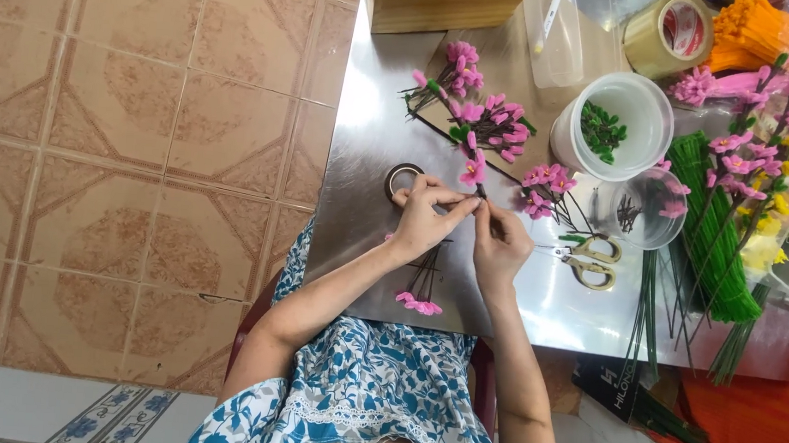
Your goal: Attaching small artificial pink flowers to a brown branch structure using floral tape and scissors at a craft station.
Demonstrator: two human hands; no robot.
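One steel tabletop [373, 137] carries everything. A bundle of green wires [709, 225] lies at its right side, a white tub [648, 110] of green bits beside finished pink sprays [485, 117]. Both hands meet mid-table: left hand [424, 219] and right hand [501, 243] pinch the stem of a small pink flower [473, 170]. Scissors [591, 260] lie just right; a tape roll [401, 178] touches the left hand.

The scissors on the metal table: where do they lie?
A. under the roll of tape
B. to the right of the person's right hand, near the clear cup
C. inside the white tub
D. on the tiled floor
B: the scissors lie flat on the metal table, just right of the right hand and below the clear cup.
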